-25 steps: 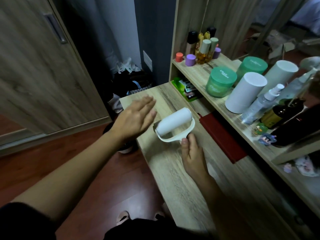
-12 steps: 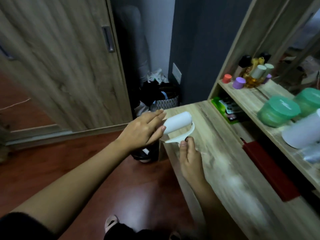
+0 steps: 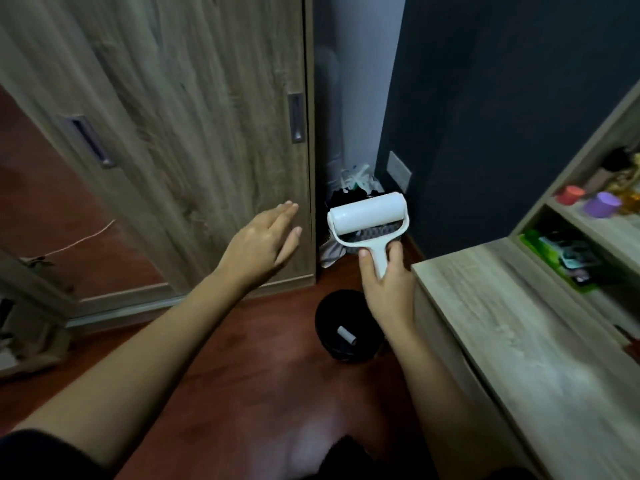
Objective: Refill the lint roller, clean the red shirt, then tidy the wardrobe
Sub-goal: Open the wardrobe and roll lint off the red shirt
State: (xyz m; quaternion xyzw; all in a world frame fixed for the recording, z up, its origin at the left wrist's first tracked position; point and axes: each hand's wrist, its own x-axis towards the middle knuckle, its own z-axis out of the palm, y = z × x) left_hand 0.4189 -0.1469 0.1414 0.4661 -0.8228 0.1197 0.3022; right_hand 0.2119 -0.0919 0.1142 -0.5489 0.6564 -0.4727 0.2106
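My right hand [image 3: 388,282] grips the white handle of the lint roller [image 3: 369,216], held upright in the air with its white roll at the top, left of the wooden desk [image 3: 519,323]. My left hand [image 3: 263,244] is stretched forward with straight fingers, just in front of the wooden wardrobe door [image 3: 190,133], below its recessed handle [image 3: 296,117]. It holds nothing. The red shirt is out of sight.
A black bin [image 3: 343,327] with a small white tube in it stands on the red-brown floor under my right hand. Bags and cloth [image 3: 353,188] fill the gap between wardrobe and dark wall. Shelves [image 3: 595,223] with small pots stand at the right.
The view has swung left from the desk to the wardrobe. My right hand has lifted the roller off the desk. My left hand has left the roll and moved toward the wardrobe door.
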